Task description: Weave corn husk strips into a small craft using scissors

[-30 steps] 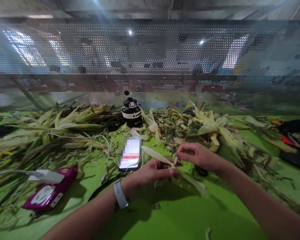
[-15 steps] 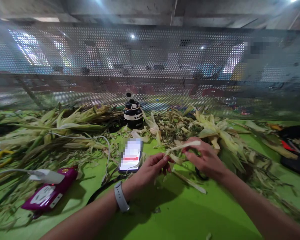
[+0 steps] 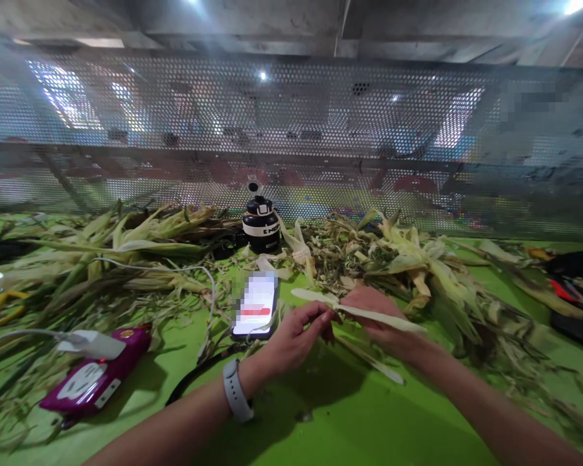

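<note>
My left hand, with a pale watch band on its wrist, pinches pale corn husk strips between thumb and fingers. Against its fingertips, my right hand is closed on the same work, its fingertips partly hidden. One corn husk strip lies across the back of the right hand, and its other end points left over the left fingers. A thinner husk strip hangs down to the right below the hands. A lit phone lies just left of my left hand.
Husk heaps lie at left and right. A dark bottle stands between them. A purple power bank with a white plug and cable is at left. Yellow scissor handles lie farther left. Behind the green table rises a perforated metal screen.
My right hand has moved left and in to meet the left fingers. The husk strip, formerly pointing right above the left hand, now spans across both hands.
</note>
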`<state>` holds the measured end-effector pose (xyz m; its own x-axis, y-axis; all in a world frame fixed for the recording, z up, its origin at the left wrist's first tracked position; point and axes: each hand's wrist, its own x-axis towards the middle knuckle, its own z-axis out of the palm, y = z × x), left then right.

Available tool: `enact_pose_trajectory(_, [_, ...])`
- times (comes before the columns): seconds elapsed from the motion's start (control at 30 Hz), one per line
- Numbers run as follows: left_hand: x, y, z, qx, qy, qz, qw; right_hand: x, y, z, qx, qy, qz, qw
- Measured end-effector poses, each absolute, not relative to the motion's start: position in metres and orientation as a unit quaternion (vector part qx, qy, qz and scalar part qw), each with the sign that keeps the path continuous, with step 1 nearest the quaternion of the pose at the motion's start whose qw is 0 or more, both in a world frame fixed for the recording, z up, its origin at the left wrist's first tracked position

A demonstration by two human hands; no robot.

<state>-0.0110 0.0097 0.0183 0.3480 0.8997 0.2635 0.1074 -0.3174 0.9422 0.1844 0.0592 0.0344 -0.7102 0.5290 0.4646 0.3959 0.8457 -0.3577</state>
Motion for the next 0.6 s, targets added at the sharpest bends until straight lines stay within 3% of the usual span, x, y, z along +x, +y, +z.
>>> enact_pose_trajectory(0.2, [-0.0137, 0.0117, 0.0141, 0.745, 0.394, 0.412, 0.347, 0.1917, 0.0651, 0.0240, -0.219, -0.891, 0.035, 0.397])
enact_pose_trajectory(0.3, [-0.0165, 0.0110, 0.0172, 0.758, 0.390, 0.430, 0.300, 0.1909, 0.0645, 0.0271, -0.196, -0.903, 0.035, 0.382])
enact_pose_trajectory(0.43, [-0.0195, 0.0131, 0.0209, 0.716, 0.435, 0.521, 0.162, 0.1856, 0.0611, 0.0309, -0.230, -0.919, 0.050, 0.318])
enact_pose_trajectory(0.5, [-0.0192, 0.0142, 0.0199, 0.716, 0.452, 0.500, 0.181, 0.1845, 0.0612, 0.0290, -0.231, -0.922, 0.039, 0.307])
enact_pose_trajectory(0.6, [-0.0174, 0.0138, 0.0169, 0.722, 0.446, 0.439, 0.294, 0.1863, 0.0635, 0.0236, -0.204, -0.930, 0.033, 0.303])
